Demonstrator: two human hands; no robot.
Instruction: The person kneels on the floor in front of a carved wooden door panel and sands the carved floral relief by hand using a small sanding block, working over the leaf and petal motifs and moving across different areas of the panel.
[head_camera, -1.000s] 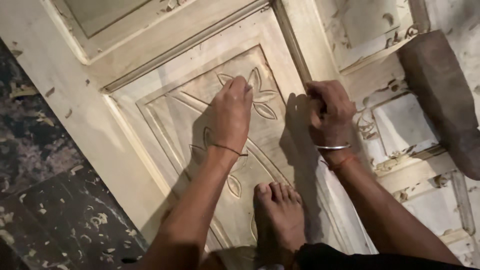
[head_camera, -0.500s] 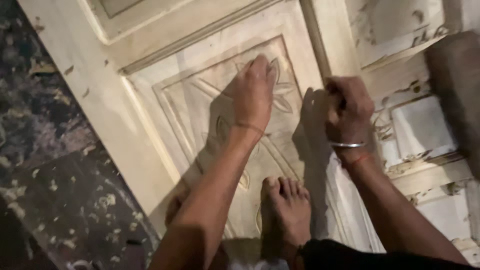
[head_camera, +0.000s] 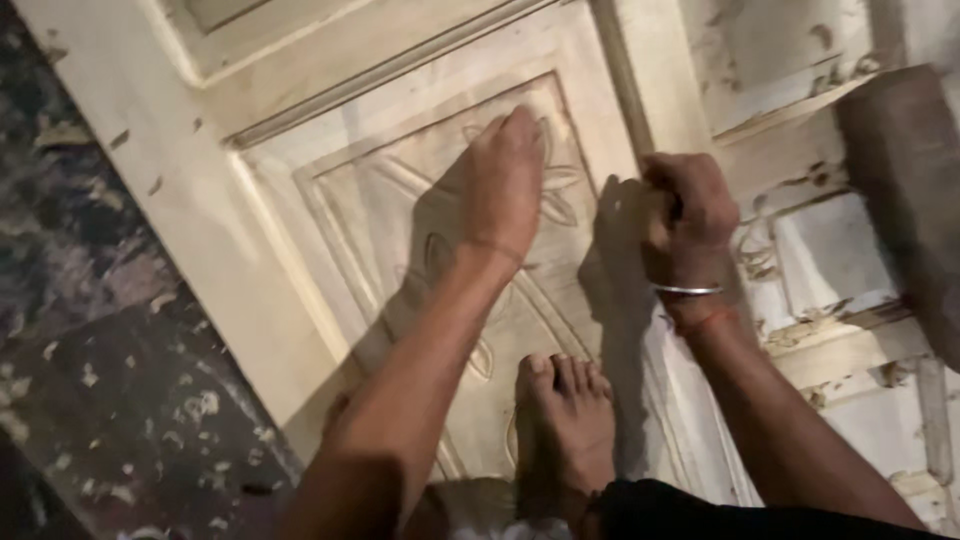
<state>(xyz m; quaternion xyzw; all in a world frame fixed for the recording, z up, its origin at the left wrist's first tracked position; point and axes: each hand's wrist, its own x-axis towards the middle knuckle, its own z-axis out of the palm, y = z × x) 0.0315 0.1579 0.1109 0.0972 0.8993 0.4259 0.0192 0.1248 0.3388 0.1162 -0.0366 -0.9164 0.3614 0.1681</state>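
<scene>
Change: both hands barely shifted on panel since half a second ago.
Left hand (head_camera: 505, 180): flat, fingers released, pressing carved door panel (head_camera: 400, 260).
Right hand (head_camera: 690, 215): clenched; contents hidden.
Panel: pale wood, leaf carving, lying under bare foot (head_camera: 565, 430).

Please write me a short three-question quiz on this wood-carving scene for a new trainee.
1. True or false: the left hand lies flat on the carved door panel.
2. Which body part rests on the panel near the bottom of the view? A) a knee B) a bare foot C) an elbow
3. What is worn on the wrist of the right hand?

Key:
1. True.
2. B.
3. A thin metal bangle; the hand itself is closed in a fist, and what it grips cannot be made out.
</scene>
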